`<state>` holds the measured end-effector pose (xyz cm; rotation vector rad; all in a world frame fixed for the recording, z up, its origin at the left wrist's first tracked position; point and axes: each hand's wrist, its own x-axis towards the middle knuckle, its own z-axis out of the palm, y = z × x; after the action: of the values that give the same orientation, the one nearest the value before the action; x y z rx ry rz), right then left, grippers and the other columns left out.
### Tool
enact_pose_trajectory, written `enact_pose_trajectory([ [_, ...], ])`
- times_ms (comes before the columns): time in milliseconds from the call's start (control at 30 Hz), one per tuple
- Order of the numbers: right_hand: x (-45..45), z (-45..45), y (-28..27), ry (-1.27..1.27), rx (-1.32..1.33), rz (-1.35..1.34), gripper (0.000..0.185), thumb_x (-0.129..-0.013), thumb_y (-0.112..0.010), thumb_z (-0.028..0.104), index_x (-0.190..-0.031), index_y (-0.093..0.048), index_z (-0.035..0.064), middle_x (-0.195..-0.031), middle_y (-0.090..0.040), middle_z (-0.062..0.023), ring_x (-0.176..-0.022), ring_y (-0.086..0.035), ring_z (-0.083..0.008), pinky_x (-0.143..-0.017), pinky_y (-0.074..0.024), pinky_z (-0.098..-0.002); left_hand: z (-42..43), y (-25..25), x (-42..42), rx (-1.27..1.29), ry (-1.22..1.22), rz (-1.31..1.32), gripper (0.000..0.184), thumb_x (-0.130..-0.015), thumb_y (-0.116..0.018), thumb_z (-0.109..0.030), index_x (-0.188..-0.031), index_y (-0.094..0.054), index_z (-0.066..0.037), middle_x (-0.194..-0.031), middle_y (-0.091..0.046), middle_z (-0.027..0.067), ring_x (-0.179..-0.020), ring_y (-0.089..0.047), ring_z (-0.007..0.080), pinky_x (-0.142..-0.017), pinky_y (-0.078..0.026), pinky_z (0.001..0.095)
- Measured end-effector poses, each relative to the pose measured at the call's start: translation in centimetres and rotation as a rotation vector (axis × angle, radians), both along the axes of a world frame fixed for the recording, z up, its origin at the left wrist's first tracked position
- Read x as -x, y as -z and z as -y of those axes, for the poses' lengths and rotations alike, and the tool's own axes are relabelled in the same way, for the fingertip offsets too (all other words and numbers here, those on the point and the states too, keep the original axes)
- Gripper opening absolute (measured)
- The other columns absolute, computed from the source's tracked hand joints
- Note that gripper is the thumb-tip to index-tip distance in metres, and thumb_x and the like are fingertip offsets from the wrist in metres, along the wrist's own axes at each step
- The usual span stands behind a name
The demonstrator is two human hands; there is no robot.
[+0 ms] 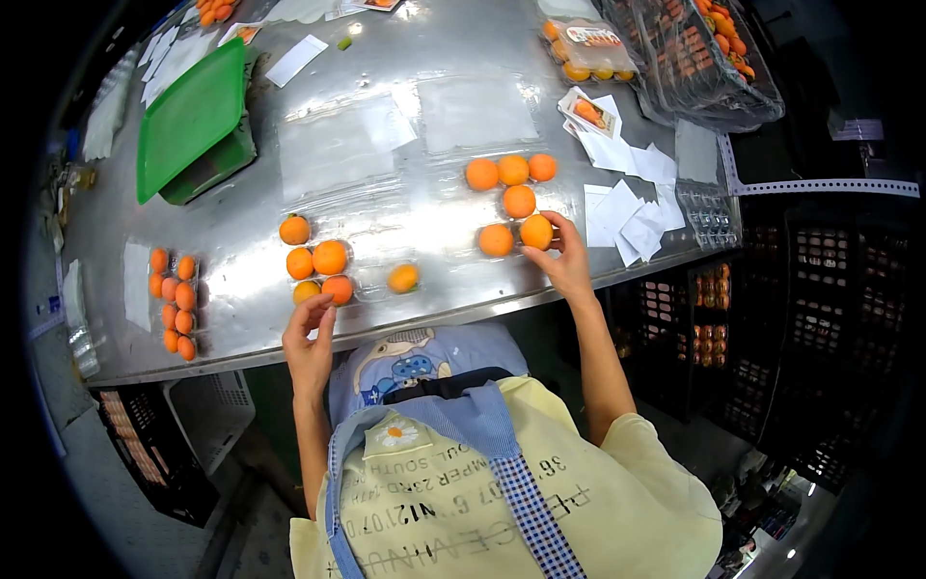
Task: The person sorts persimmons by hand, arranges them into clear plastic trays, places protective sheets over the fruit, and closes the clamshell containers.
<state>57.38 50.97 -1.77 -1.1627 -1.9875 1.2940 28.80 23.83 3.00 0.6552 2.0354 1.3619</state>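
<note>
My right hand (pixel 566 259) has its thumb and fingers around an orange (pixel 536 232) at the near end of a clear plastic tray, where several more oranges (pixel 519 201) sit. Beside the near oranges of another clear tray is my left hand (pixel 309 338), thumb and fingers apart. Its fingertips touch or nearly touch an orange (pixel 337 289), and partly cover a yellower one (pixel 306 292). Between the two hands, a single yellowish orange (pixel 403 278) rests in a clear tray.
A filled tray of small orange fruit (pixel 184 296) lies at left, below a green lid (pixel 193 121) on a container. Paper slips (pixel 617 217) and stacked clear trays (pixel 709 212) are at right. A plastic-lined crate (pixel 704 58) stands behind. Black crates (pixel 810 280) flank the metal table (pixel 434 207).
</note>
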Motion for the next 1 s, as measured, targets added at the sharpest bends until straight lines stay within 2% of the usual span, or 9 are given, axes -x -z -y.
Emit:
enact_pose_trajectory([
  [67,-0.4,-0.7,-0.3,-0.077,-0.236,0.112,0.057,-0.07,-0.077,0.01,-0.121,-0.05,0.0049,-0.113,-0.057,-0.0103,-0.097,-0.059,-0.0231,-0.075,-0.0501,-0.0295,-0.6,0.1,-1.0,-0.003,-0.001,-0.006,0.019,-0.087,-0.06,-0.005,-0.105,-0.063,-0.002,-0.09,-0.064,0.0047,-0.08,-0.059,0.0097,-0.074,-0.046,0.0234],
  [267,-0.7,-2.0,-0.6,-0.199,-0.327,0.11,0.056,-0.067,-0.077,0.009,-0.118,-0.054,0.0087,-0.113,-0.054,-0.0126,-0.102,-0.056,-0.0294,-0.08,-0.0494,-0.0349,-2.6,0.3,-4.2,0.009,-0.001,-0.04,0.018,-0.087,-0.059,-0.005,-0.105,-0.062,-0.001,-0.09,-0.064,0.005,-0.082,-0.06,0.0104,-0.076,-0.046,0.0236],
  [467,-1.2,-3.7,-0.6,-0.363,-0.54,0.229,0.052,-0.068,-0.075,0.006,-0.116,-0.056,0.008,-0.111,-0.051,-0.0131,-0.096,-0.055,-0.03,-0.078,-0.0507,-0.0361,-3.9,0.2,-7.1,0.034,-0.05,-0.062,0.019,-0.087,-0.059,-0.005,-0.105,-0.063,-0.001,-0.09,-0.064,0.0051,-0.079,-0.059,0.0101,-0.074,-0.047,0.0234],
  [567,-1.5,-3.5,-0.3,-0.397,-0.338,0.167,0.053,-0.068,-0.076,0.006,-0.117,-0.057,0.0071,-0.108,-0.05,-0.0128,-0.096,-0.055,-0.0281,-0.08,-0.0498,-0.0338,-4.2,0.2,-8.0,0.035,-0.062,-0.067,0.019,-0.087,-0.059,-0.005,-0.105,-0.063,-0.002,-0.089,-0.065,0.005,-0.077,-0.058,0.0098,-0.072,-0.047,0.0235],
  [700,-1.1,-3.2,-0.9,-0.405,-0.242,0.156,0.054,-0.068,-0.076,0.005,-0.118,-0.056,0.0072,-0.106,-0.05,-0.0129,-0.095,-0.056,-0.0286,-0.078,-0.0506,-0.034,-4.6,0.4,-8.6,0.06,-0.089,-0.072,0.019,-0.087,-0.06,-0.005,-0.105,-0.063,-0.002,-0.089,-0.065,0.0047,-0.075,-0.058,0.0095,-0.07,-0.046,0.0236],
  [900,-1.6,-3.4,-0.3,-0.377,-0.25,0.107,0.048,-0.069,-0.075,0.005,-0.114,-0.057,0.0044,-0.11,-0.054,-0.0146,-0.1,-0.055,-0.0312,-0.083,-0.0485,-0.0365,-5.7,0.8,-8.7,0.064,-0.068,-0.092,0.018,-0.087,-0.06,-0.005,-0.104,-0.063,-0.002,-0.088,-0.064,0.0044,-0.075,-0.057,0.0096,-0.069,-0.046,0.0236],
  [1000,-2.1,-3.8,1.2,-0.384,-0.415,0.168,0.044,-0.069,-0.075,0.005,-0.109,-0.057,0.0031,-0.109,-0.056,-0.015,-0.101,-0.056,-0.0317,-0.085,-0.0475,-0.0366,-5.8,1.2,-8.5,0.083,-0.036,-0.118,0.019,-0.085,-0.061,-0.004,-0.104,-0.063,-0.003,-0.09,-0.061,0.0041,-0.074,-0.056,0.0104,-0.067,-0.046,0.0241],
])
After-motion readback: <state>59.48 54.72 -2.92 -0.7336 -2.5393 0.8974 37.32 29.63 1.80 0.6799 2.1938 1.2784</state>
